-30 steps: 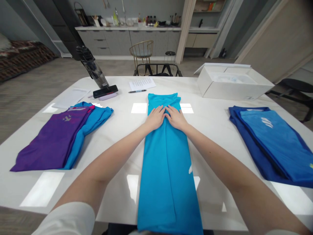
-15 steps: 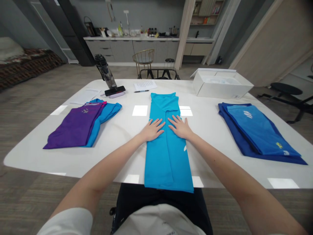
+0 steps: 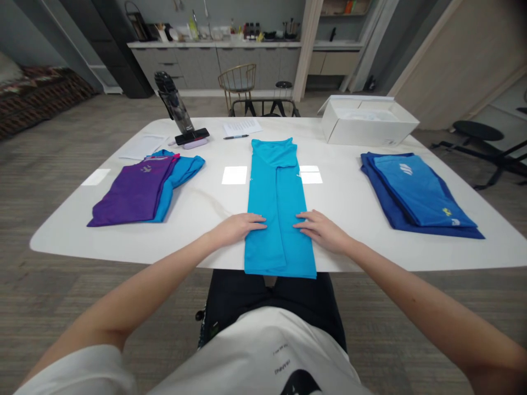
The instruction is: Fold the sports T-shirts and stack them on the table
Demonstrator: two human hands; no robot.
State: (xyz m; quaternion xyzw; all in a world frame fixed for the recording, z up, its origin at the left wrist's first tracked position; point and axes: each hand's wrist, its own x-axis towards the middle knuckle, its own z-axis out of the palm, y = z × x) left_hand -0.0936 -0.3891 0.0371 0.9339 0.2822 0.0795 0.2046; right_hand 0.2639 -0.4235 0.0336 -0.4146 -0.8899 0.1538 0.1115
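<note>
A turquoise shirt [image 3: 265, 192], folded into a long narrow strip, lies flat in front of me with its lower end hanging slightly over the near table edge. At its left edge is my left hand [image 3: 236, 227], fingers stretched out and resting on the fabric. My right hand [image 3: 325, 230] lies across the opposite edge, its fingers also extended over the cloth and slightly apart. Neither hand grips anything; whether the thumbs reach under the fabric is hard to see.
On the white table [image 3: 214, 197], folded purple [image 3: 134, 192] and blue clothes lie left, and a blue folded stack [image 3: 424, 192] right. Farther back are a handheld vacuum [image 3: 177, 107], papers, a pen [image 3: 236, 136] and an open white box [image 3: 366, 123]. A chair [image 3: 263, 107] stands beyond.
Both hands have slid along the shirt toward me and moved outward to its side edges. My view has tilted down a little; the shirt keeps its folded shape.
</note>
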